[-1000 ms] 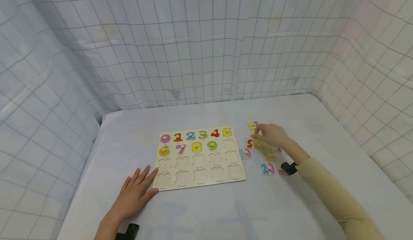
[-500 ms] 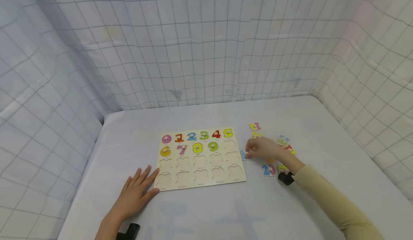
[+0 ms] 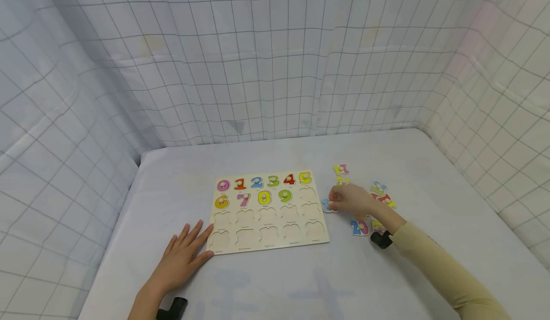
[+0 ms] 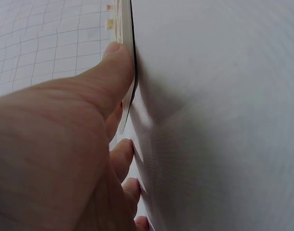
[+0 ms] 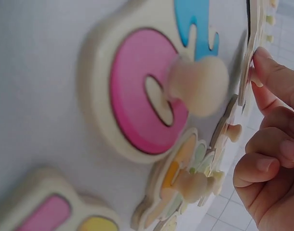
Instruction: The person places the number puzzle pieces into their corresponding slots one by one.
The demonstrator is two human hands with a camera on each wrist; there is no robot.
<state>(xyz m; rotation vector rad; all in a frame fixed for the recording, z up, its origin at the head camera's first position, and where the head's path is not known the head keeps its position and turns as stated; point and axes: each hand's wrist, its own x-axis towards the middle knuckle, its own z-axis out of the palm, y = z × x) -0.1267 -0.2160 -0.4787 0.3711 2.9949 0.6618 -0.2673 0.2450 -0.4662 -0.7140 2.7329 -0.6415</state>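
Note:
A wooden number puzzle board (image 3: pixel 268 249) lies on the table, with knobbed numerals 0 to 9 set in its upper rows and bare recesses below. My left hand (image 3: pixel 182 259) lies flat at the board's left edge, fingers spread, thumb (image 4: pixel 119 65) on its lower corner. Beside the board's right edge, my right hand (image 3: pixel 354 199) pinches the knob of the number 10 puzzle piece (image 3: pixel 326 206); the hand covers the piece's zero. Close to that hand lies the number 20 piece (image 5: pixel 137 91), its pink zero and round knob large in the right wrist view.
The number 11 piece (image 3: pixel 341 169) lies behind my right hand, with a yellow piece (image 3: pixel 342 180) in front of it. Several more pieces (image 3: pixel 383 197) lie overlapping to the right, partly hidden by the arm. Gridded white curtains (image 3: pixel 258 62) surround the table.
My right hand has moved from the back of the loose pieces toward me, down to the number 10 piece by the board. The left hand stays in place.

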